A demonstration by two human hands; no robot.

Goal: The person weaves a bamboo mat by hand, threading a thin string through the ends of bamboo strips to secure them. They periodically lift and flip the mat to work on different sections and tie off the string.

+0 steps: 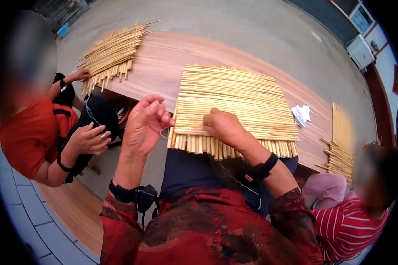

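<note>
A mat of yellow straw-like stalks [234,95] lies on the table in front of me, with a fringe of short stalk ends [203,145] crosswise along its near edge. My left hand [145,121] is raised beside the mat's near left corner, palm up, its fingers curled in. A thin pale thread [161,131] loops between those fingertips and the corner. My right hand [226,127] rests on the near part of the mat with its fingers bent closed; whatever they grip is hidden. Another length of thread [247,189] trails over my lap.
The wooden table [163,57] carries a crumpled white wad [301,115] right of the mat. At left, a person's hand [90,139] is near another stalk bundle [115,53]. At right sits a person in a striped shirt [349,225] near more stalks [340,154].
</note>
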